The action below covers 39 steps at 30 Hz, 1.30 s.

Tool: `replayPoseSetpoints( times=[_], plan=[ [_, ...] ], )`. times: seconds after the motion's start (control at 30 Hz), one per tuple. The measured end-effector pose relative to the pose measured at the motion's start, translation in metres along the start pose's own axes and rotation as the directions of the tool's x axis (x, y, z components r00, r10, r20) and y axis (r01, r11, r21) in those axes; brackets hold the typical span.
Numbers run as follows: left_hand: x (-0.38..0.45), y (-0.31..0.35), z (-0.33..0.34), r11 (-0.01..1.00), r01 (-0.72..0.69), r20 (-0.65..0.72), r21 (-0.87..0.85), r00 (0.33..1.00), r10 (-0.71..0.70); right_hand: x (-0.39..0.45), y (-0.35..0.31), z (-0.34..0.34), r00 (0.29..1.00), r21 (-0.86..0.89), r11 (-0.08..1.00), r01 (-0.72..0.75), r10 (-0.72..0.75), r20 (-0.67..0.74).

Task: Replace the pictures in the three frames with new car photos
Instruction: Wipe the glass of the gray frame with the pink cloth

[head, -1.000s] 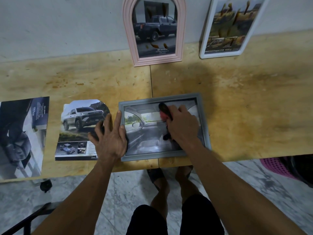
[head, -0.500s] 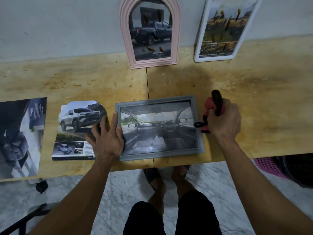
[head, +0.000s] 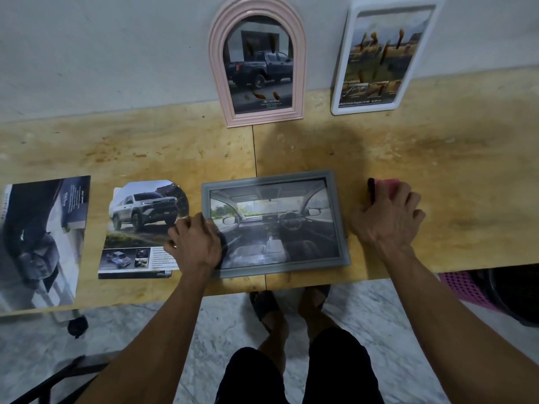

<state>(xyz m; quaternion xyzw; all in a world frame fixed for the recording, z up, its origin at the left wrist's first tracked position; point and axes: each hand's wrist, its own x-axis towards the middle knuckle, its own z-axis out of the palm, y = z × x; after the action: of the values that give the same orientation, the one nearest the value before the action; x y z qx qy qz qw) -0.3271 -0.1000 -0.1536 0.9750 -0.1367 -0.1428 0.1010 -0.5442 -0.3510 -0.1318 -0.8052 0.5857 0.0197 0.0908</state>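
Three frames showed in the head view. A grey frame (head: 275, 224) lay flat on the wooden table (head: 437, 170) at the centre of the picture, near the table's front edge, and held a photo of a car interior with steering wheel and dashboard. A pink arched frame (head: 256, 62) stood leaning against the wall at upper centre, holding a photo of a dark pickup truck. A white frame (head: 385, 53) leaned against the wall at upper right, its picture in yellowish tones too blurred to read.

The left hand (head: 194, 243) rested on the lower left corner of the grey frame, its fingers bent and spread over the frame's left edge and partly onto the loose pickup photo (head: 143, 225) that lay just left of the frame, cut to an arched top. Whether the fingers gripped the frame or only pressed on it could not be told. Further left, at the picture's left edge, lay another loose print (head: 43, 240), dark and grey.

The right hand (head: 388, 217) sat on the table just right of the grey frame, fingers curled round a red and black tool (head: 382, 186) whose upper end stuck out beyond the knuckles. What kind of tool it was could not be told.

A pink perforated basket (head: 463, 290) showed below the table's edge at lower right.
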Motion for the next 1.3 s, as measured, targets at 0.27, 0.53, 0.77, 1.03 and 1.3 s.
replayPoseSetpoints(
  times=[0.27, 0.53, 0.77, 1.03, 1.3],
  plan=[
    [0.002, 0.006, -0.002, 0.992, 0.104, 0.032, -0.074, 0.994, -0.102, -0.033, -0.034, 0.025, 0.985, 0.3, 0.954, 0.018, -0.068, 0.157],
    [0.009, 0.008, -0.002, 0.935, 0.197, 0.067, -0.295, 0.98, -0.185, -0.033, -0.035, 0.042, 0.971, 0.517, 0.84, -0.165, 0.048, 0.233],
    [0.018, 0.011, -0.01, 0.78, 0.349, 0.238, -0.519, 0.936, -0.261, -0.032, -0.032, 0.042, 0.951, 0.661, 0.693, -0.289, 0.128, 0.282],
    [0.012, 0.006, -0.026, 0.659, 0.353, 0.238, -0.665, 0.936, -0.26, -0.044, -0.031, 0.029, 0.955, 0.774, 0.56, -0.295, 0.138, 0.264],
    [-0.006, -0.014, -0.089, 0.462, 0.274, 0.199, -0.843, 0.958, -0.205, -0.058, -0.057, -0.033, 0.981, 0.843, 0.514, -0.159, -0.01, 0.191]
  ],
)
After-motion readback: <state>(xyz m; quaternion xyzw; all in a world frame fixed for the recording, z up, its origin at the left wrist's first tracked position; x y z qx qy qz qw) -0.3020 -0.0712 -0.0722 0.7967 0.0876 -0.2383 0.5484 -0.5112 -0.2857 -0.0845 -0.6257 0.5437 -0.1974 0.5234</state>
